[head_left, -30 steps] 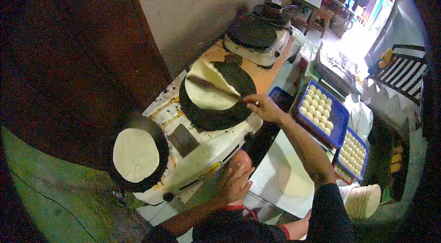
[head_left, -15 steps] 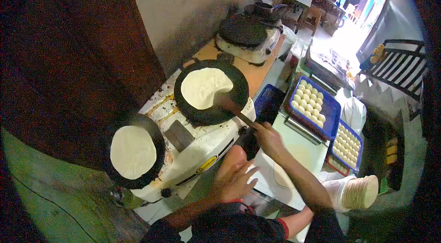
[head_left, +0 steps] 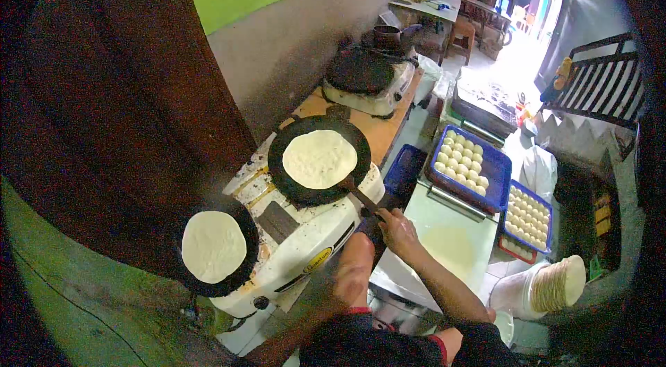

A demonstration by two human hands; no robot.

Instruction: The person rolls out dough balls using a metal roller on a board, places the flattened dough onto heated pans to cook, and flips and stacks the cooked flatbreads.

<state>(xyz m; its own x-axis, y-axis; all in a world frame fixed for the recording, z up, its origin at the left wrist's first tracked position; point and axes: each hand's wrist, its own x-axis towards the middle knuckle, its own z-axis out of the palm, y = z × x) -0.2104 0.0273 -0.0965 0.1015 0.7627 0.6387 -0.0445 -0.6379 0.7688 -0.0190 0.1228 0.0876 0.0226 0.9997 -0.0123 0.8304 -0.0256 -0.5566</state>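
My right hand (head_left: 399, 232) is closed around the handle of a wooden spatula (head_left: 364, 199). The spatula's tip meets the near right edge of a pale round flatbread (head_left: 320, 159), which lies flat on a black griddle pan (head_left: 305, 195). Another flatbread (head_left: 214, 247) lies on a second black pan (head_left: 244, 218) at the left. Both pans sit on a white two-burner gas stove (head_left: 326, 235). Low in the middle, my left hand (head_left: 345, 291) is by my knee, where its fingers blend in and cannot be made out.
Right of the stove, a white work surface (head_left: 451, 245) bears a thin pale round. Blue trays (head_left: 496, 166) of dough balls stand beyond it. A stack of flatbreads (head_left: 558, 285) is at the lower right. Another stove (head_left: 361, 82) stands farther back along the wall.
The flatbread on the far pan, folded in at its right edge before, now lies flat and round. My right hand has drawn the spatula slightly down. My left hand's spread fingers no longer show.
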